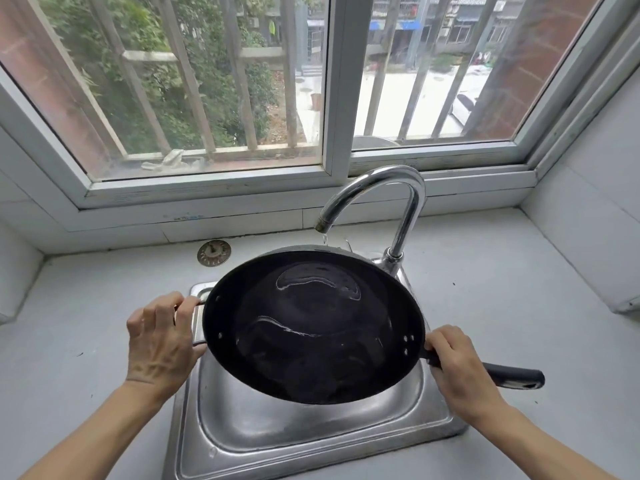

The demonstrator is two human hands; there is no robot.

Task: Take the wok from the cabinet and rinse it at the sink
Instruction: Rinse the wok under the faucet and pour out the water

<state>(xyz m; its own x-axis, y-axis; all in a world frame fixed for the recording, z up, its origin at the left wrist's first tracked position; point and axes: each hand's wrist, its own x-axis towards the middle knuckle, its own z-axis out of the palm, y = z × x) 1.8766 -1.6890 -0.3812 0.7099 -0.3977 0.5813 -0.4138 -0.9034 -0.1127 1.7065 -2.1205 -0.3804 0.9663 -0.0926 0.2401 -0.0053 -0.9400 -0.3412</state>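
The wok [311, 327] is black inside, streaked with thin pale lines of water; its long handle [512, 375] is black, its small loop handle [199, 323] silver-grey; the sink [311, 441] and faucet [398, 202] are shiny silver steel; the countertop [502, 323] is pale grey with small dark specks; near its back edge the strainer [214, 252] is dull brownish metal; the window frame [329, 98] is white.

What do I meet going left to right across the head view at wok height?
left hand gripping the helper handle → wok → right hand gripping the long handle
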